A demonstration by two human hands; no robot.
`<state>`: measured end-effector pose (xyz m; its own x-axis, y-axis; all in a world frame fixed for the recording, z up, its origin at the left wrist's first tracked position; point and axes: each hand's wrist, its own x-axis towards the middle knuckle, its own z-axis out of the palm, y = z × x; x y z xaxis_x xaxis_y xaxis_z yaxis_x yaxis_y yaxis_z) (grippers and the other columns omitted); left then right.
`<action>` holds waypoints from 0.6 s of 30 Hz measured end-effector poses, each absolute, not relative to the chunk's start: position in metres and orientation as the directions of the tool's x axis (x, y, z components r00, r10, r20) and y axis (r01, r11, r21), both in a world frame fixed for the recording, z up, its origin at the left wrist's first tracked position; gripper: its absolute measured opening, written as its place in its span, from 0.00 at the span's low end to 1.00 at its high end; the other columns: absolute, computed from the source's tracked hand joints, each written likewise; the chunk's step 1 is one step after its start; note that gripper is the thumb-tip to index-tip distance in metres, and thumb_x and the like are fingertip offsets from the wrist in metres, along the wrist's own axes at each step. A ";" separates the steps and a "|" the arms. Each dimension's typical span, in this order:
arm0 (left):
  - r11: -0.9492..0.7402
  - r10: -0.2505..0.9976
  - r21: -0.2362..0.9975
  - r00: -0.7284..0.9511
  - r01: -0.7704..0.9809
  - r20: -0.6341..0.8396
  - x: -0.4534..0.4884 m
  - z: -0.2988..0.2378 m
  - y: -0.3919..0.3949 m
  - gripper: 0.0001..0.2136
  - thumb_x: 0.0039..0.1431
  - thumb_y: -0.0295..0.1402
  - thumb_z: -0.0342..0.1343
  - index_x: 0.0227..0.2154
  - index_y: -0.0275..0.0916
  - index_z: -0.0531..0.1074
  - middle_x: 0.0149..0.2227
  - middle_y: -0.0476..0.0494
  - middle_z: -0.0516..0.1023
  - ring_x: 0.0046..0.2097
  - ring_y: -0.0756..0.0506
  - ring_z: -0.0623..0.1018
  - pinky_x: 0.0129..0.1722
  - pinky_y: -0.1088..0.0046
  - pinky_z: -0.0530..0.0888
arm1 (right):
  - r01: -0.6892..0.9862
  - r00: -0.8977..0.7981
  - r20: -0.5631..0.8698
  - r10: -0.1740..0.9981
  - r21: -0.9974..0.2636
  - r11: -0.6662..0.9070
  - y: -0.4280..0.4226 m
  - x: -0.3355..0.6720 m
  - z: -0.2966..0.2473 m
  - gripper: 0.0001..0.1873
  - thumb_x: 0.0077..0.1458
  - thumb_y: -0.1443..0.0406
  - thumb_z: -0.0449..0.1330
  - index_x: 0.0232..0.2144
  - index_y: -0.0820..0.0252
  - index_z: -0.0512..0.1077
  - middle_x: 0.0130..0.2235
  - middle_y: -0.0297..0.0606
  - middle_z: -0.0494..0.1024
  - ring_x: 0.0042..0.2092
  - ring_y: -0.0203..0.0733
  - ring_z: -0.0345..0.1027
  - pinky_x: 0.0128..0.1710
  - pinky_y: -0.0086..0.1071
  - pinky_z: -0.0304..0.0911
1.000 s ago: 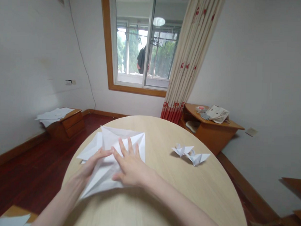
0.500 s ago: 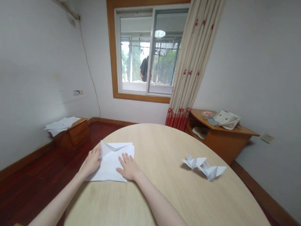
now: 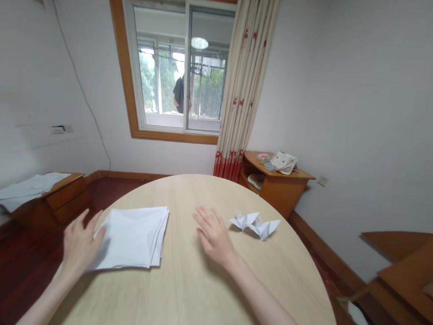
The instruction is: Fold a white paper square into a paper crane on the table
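Observation:
A stack of white paper sheets (image 3: 132, 238) lies on the left part of the round wooden table (image 3: 183, 294), its right edges slightly fanned. At the stack's left edge is my left hand (image 3: 81, 238), fingers spread, the thumb by the paper; it grips nothing. My right hand (image 3: 214, 233) hovers over or rests on the tabletop between the stack and two folded paper cranes, fingers stretched out and nothing in them. One crane (image 3: 243, 221) sits just behind the other crane (image 3: 263, 229), and the two touch or overlap in view.
A wooden cabinet (image 3: 66, 195) with papers on top stands at the left wall. Beyond the table's right side is a corner desk (image 3: 283, 188) bearing a white bag (image 3: 283, 162). More wooden furniture (image 3: 407, 273) shows at lower right. A curtain (image 3: 243, 87) hangs beside the window.
My right hand has left the paper stack and moved right, toward the cranes. My left hand has loosened and spread at the stack's edge. The view has turned right.

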<state>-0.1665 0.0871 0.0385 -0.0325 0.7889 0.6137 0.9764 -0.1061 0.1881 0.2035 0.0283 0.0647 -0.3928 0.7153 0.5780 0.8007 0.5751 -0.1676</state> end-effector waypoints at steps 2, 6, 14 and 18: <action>-0.196 0.638 0.174 -0.009 0.965 0.770 -0.156 0.054 0.074 0.17 0.65 0.36 0.42 0.53 0.37 0.65 0.61 0.36 0.60 0.59 0.29 0.64 0.58 0.48 0.59 | 0.901 -0.094 0.737 0.670 -0.223 0.371 0.020 0.250 0.057 0.21 0.61 0.70 0.45 0.54 0.55 0.66 0.52 0.41 0.73 0.57 0.43 0.62 0.58 0.42 0.54; -0.379 0.374 0.127 0.026 0.917 0.927 -0.121 0.077 0.036 0.16 0.63 0.42 0.48 0.46 0.37 0.71 0.52 0.37 0.73 0.52 0.33 0.72 0.57 0.50 0.63 | 0.940 0.190 0.773 0.605 -0.322 0.116 0.015 0.307 0.026 0.23 0.58 0.62 0.53 0.54 0.62 0.61 0.52 0.55 0.68 0.55 0.60 0.59 0.51 0.57 0.53; -0.650 0.356 0.116 0.167 0.751 0.919 -0.050 0.088 -0.032 0.07 0.59 0.27 0.53 0.35 0.43 0.76 0.46 0.39 0.74 0.50 0.37 0.72 0.56 0.54 0.63 | 0.937 0.144 0.671 0.727 -0.328 0.118 0.038 0.292 0.028 0.09 0.55 0.72 0.54 0.35 0.59 0.73 0.52 0.51 0.72 0.59 0.56 0.55 0.58 0.54 0.40; -0.689 0.506 0.345 0.081 0.637 0.859 -0.037 0.081 -0.054 0.08 0.58 0.29 0.55 0.36 0.45 0.77 0.48 0.43 0.75 0.49 0.40 0.74 0.54 0.61 0.68 | 0.869 0.180 0.694 0.697 -0.445 0.219 0.022 0.270 0.059 0.09 0.59 0.68 0.52 0.30 0.58 0.72 0.45 0.47 0.76 0.52 0.53 0.63 0.53 0.48 0.53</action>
<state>-0.0372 -0.0537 0.0814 0.0812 0.5055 0.8590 0.6369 -0.6892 0.3454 0.2703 0.0225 0.0591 0.1799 0.6968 0.6944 0.8686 0.2188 -0.4446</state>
